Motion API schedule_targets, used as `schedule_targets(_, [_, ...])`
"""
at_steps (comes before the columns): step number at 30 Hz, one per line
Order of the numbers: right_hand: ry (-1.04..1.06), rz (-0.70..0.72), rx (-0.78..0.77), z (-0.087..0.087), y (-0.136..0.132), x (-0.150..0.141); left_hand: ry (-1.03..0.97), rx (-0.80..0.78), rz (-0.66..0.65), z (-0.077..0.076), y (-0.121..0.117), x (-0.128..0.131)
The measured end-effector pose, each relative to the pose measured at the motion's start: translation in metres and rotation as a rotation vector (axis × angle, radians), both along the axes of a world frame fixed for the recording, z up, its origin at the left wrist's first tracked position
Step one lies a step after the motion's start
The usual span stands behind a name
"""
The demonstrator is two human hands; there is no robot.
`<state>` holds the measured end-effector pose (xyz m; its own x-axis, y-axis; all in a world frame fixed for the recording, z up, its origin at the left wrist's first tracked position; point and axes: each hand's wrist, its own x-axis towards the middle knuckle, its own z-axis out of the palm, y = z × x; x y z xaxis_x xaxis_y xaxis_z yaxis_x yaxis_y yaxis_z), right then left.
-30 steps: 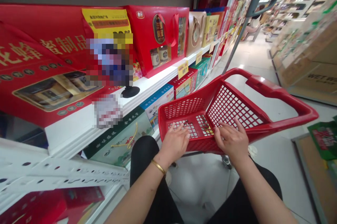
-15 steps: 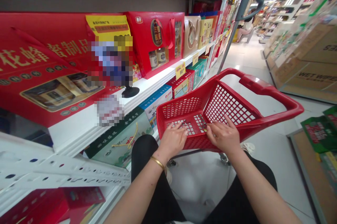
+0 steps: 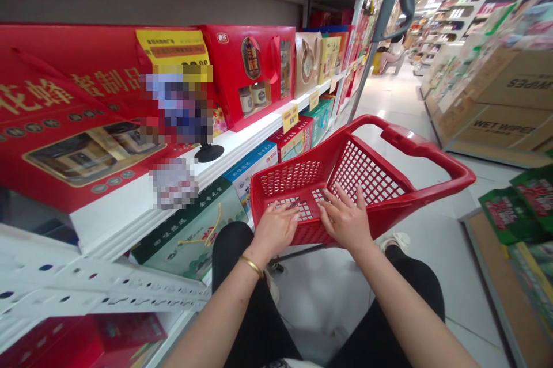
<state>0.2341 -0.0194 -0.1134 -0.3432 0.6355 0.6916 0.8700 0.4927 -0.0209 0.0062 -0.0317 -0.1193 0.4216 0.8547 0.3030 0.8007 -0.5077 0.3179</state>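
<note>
A red plastic shopping cart [image 3: 315, 232] with lattice walls stands in front of my knees, its handle stretching to the right. My left hand [image 3: 276, 227] lies over the basket's near rim, fingers reaching inward with nothing in them. Farther right, my right hand [image 3: 343, 215] is over the same rim, its fingers spread above the basket; whether the palm touches the rim I cannot tell. A gold bracelet [image 3: 251, 266] circles my left wrist.
Red gift boxes [image 3: 246, 120] line the white shelf [image 3: 99, 224] on my left, with green boxes [image 3: 190, 235] below. A grey-handled pole [image 3: 382, 34] rises beyond the cart. Cartons [image 3: 503, 126] and green packs [image 3: 503, 212] stand right. A seated person [image 3: 386, 57] is far down the aisle.
My right hand has lifted slightly and moved left, its fingers spreading wider. My left hand stays on the rim. The view has shifted a little, putting the cart slightly farther left.
</note>
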Motion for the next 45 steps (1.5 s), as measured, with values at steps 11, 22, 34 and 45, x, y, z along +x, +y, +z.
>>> schedule_targets(11, [-0.009, 0.018, 0.017, 0.003, 0.006, 0.024, -0.020, 0.000, -0.014, -0.001, -0.004, 0.004])
schedule_targets(22, [0.141, 0.002, 0.072, 0.038, 0.015, 0.041, -0.038, 0.006, -0.014, -0.002, -0.006, 0.005])
schedule_targets(34, [0.025, 0.022, -0.126, 0.001, 0.005, 0.005, -0.016, 0.033, -0.004, -0.004, -0.008, 0.003])
schedule_targets(45, [-0.104, -0.135, -0.229, 0.008, -0.007, -0.001, -0.002, 0.034, -0.002, -0.004, -0.012, 0.011])
